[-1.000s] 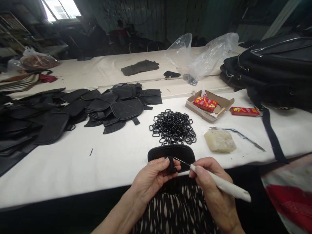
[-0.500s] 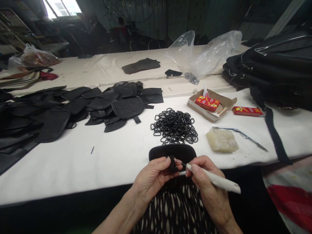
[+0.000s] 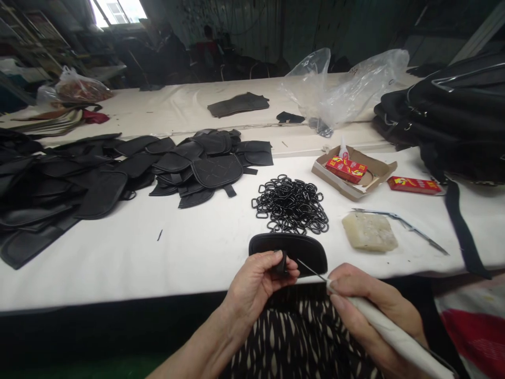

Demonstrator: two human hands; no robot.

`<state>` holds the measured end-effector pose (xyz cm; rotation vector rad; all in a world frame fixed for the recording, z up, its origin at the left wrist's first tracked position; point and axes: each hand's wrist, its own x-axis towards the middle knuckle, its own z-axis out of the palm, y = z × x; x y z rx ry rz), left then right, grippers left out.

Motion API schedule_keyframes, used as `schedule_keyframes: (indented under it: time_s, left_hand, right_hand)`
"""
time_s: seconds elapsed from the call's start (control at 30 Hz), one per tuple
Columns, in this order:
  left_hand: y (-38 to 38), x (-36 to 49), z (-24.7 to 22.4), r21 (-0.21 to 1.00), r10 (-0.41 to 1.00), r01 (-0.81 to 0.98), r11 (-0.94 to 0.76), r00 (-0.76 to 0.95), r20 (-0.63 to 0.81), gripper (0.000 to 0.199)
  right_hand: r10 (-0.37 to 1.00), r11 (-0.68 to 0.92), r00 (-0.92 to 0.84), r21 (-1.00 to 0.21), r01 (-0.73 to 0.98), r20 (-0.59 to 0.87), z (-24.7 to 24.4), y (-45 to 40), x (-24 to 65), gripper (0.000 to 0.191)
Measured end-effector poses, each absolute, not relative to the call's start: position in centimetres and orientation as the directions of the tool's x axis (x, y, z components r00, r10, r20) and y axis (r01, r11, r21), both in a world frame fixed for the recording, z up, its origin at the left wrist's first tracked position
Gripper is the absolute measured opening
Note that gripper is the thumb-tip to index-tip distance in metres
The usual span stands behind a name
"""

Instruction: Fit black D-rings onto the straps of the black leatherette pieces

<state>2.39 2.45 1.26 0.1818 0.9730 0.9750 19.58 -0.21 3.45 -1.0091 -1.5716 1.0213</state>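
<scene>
My left hand (image 3: 262, 276) pinches a folded black strap (image 3: 281, 263) at the front of a black leather piece with a piped edge (image 3: 290, 246), which rests at the table's front edge. In my right hand (image 3: 371, 300) is an awl (image 3: 390, 326) with a thick white handle, its thin metal spike aimed left at the strap. The spike's tip is a short gap away from the left fingers. Just beyond the leather piece lies a heap of black metal D-rings (image 3: 292, 202).
A pile of black leather pieces (image 3: 106, 179) covers the left. To the right are a wax-like block (image 3: 369, 231), a metal tool (image 3: 410, 226), an open cardboard box (image 3: 355, 189) and a red packet (image 3: 416, 185). Behind them sit a clear plastic bag (image 3: 343, 100) and black bags (image 3: 453, 116).
My right hand has drawn the awl back to the right and nearer to me, away from the strap. My left hand keeps hold of the strap. The view has shifted slightly left.
</scene>
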Motion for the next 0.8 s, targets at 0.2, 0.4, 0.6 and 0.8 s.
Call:
schedule_keyframes:
  time_s: [0.2,0.4,0.6,0.8]
  left_hand:
    - [2.4,2.4,1.3,0.538,0.773,-0.614,0.578,0.199,-0.603,0.016]
    - [2.4,2.4,1.3,0.555,0.778,-0.597,0.58,0.203,-0.595,0.015]
    - [2.3,2.4,1.3,0.556,0.785,-0.598,0.577,0.217,-0.58,0.015]
    - [2.3,2.5,1.4,0.56,0.788,-0.604,0.567,0.199,-0.583,0.015]
  right_hand:
    - [0.972,0.227,0.043,-0.969,0.097,0.232,3.6,-1.1,18.6,0.001]
    - [0.964,0.235,0.095,-0.963,0.131,0.248,3.2,-1.8,18.2,0.004]
    - [0.965,0.247,0.058,-0.963,0.109,0.255,3.0,-2.0,18.1,0.002]
    - [0.959,0.265,0.076,-0.958,0.105,0.274,2.8,-2.0,17.9,0.004]
